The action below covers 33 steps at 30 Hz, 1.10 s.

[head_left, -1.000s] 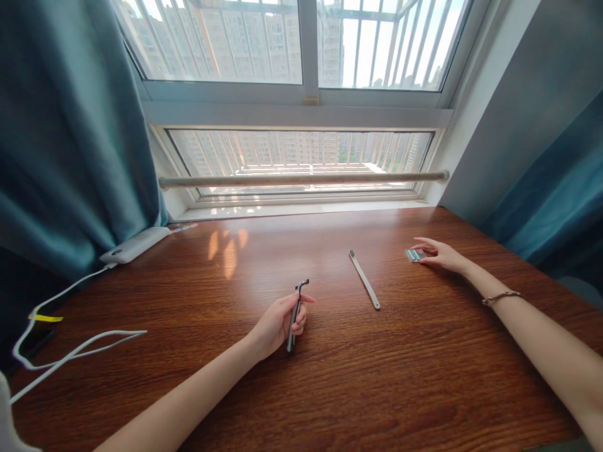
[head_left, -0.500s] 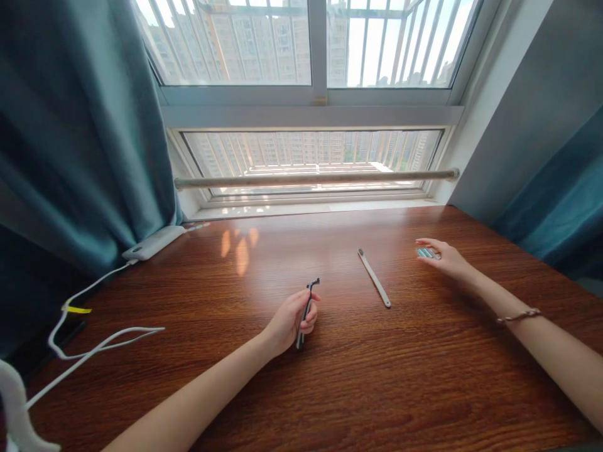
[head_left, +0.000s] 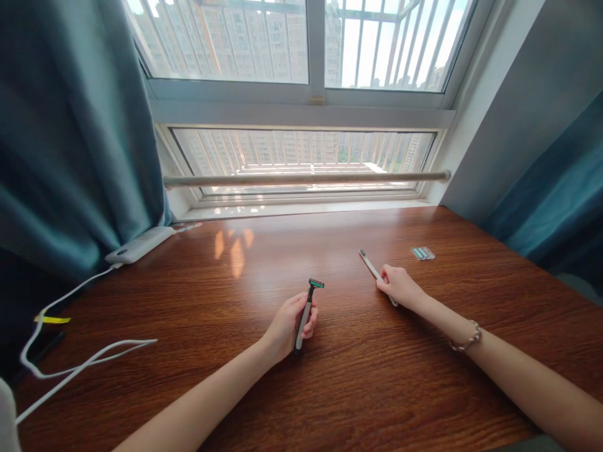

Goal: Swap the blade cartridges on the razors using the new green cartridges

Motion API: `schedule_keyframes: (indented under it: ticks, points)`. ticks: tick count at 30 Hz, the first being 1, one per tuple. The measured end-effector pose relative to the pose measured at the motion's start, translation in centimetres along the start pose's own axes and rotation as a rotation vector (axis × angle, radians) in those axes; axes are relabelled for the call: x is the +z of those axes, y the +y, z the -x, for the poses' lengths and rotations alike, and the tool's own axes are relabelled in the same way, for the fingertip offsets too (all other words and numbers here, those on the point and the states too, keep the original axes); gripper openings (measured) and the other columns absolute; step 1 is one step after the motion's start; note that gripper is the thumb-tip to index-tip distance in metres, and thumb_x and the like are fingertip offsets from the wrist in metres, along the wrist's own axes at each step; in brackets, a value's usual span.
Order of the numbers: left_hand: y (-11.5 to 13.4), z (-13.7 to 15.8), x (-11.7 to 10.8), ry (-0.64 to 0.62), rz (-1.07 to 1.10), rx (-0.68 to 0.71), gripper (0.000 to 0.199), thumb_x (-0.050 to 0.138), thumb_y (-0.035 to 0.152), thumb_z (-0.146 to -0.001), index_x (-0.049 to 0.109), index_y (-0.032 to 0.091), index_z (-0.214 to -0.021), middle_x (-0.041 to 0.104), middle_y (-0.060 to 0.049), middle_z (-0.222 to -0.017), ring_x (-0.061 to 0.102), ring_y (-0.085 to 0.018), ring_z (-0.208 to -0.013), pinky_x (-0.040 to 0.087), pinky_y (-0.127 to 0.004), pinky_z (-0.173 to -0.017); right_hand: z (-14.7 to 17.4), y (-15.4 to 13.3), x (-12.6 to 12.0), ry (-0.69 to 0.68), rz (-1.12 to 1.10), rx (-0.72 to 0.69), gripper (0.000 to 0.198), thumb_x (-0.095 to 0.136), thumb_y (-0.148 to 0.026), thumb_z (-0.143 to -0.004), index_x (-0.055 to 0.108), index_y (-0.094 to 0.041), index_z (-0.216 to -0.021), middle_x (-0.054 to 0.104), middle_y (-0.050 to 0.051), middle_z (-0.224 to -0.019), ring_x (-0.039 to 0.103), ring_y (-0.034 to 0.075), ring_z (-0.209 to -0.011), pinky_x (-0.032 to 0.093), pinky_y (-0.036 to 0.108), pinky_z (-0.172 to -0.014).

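A razor (head_left: 302, 329) with a grey and black handle is in my left hand (head_left: 285, 323), its fingers wrapped round the handle. The razor head with a green strip points up and away from me, above the table. My right hand (head_left: 400, 285) pinches a white toothbrush (head_left: 370, 265) by its handle. The dark-bristled end points toward the window; the handle's tail shows below my fingers. Whether the toothbrush touches the table I cannot tell. Beyond my right hand lies a small clear pack (head_left: 423, 253) with several green-striped pieces, on the table and touched by neither hand.
The brown wooden table (head_left: 264, 402) reaches to the window sill. At the left lie a white power strip (head_left: 141, 245), a white cable (head_left: 94, 351) and a yellow tag (head_left: 54, 320). Blue curtains (head_left: 85, 125) hang at the left; a rail (head_left: 306, 180) crosses the window.
My right hand has let go of the clear pack, come nearer and to the left, and closed on the toothbrush. The razor in my left hand has turned, so its head now shows its green strip.
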<state>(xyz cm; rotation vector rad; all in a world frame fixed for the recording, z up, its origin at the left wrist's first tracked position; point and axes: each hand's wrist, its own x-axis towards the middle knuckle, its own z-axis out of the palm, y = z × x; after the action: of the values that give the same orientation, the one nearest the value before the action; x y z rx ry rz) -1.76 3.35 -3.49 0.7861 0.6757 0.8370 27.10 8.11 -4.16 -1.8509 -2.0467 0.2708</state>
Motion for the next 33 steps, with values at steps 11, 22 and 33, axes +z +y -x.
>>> schedule_keyframes:
  ticks: [11, 22, 33]
  points:
    - [0.2, 0.0, -0.2, 0.03, 0.055, -0.022, 0.019, 0.045, 0.032, -0.082, 0.047, 0.014, -0.078, 0.044, 0.003, -0.055, 0.031, -0.003, -0.037, 0.021, -0.016, -0.036, 3.1, 9.2, -3.7, 0.075, 0.084, 0.195, 0.013, 0.048, -0.03, -0.071, 0.05, -0.017, -0.068, 0.055, 0.001, -0.058, 0.051, 0.014, -0.055, 0.035, 0.024, -0.055]
    - [0.2, -5.6, 6.6, 0.102, 0.039, 0.047, 0.016, 0.05, 0.027, -0.08, 0.049, 0.012, -0.079, 0.063, -0.01, -0.074, 0.056, -0.012, -0.056, 0.043, -0.023, -0.055, 3.3, 7.5, -5.1, 0.179, 0.066, 0.163, 0.021, 0.053, -0.039, -0.072, 0.054, -0.018, -0.071, 0.059, 0.006, -0.073, 0.054, 0.018, -0.063, 0.037, 0.028, -0.057]
    - [-5.0, -18.5, 15.6, 0.0, 0.009, 0.117, 0.019, 0.035, 0.025, -0.084, 0.046, 0.012, -0.075, 0.063, -0.014, -0.072, 0.061, -0.018, -0.06, 0.045, -0.032, -0.061, 2.7, 2.2, -4.9, 0.184, -0.205, 0.06, 0.023, 0.055, -0.04, -0.071, 0.067, -0.021, -0.073, 0.065, 0.002, -0.067, 0.058, 0.017, -0.059, 0.041, 0.025, -0.056]
